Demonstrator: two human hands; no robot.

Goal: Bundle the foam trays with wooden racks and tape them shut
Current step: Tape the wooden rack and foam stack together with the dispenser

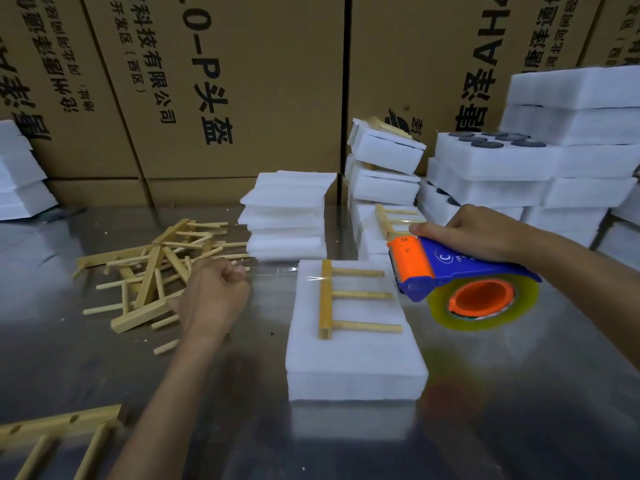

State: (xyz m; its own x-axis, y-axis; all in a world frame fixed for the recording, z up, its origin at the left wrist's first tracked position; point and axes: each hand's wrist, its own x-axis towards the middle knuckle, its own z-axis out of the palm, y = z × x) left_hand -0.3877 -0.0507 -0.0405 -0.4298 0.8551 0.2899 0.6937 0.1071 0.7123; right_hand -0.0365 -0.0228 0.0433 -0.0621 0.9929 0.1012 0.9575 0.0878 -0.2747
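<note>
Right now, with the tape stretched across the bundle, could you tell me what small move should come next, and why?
Probably lower the tape onto the foam tray. The left hand pinches its free end left of the tray, the right hand holds the dispenser on the right, and the strip crosses the wooden rack without yet wrapping the sides.

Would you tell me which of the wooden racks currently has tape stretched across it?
The wooden rack lying on the nearest foam tray, between both hands; the piled racks at left lie loose.

I note white foam tray [353,362]; tan wooden rack [327,299]; blue-and-orange tape dispenser [446,268] under right fingers [433,232]; yellowish tape roll [485,303]; brown cartons [242,81], black print.
</note>
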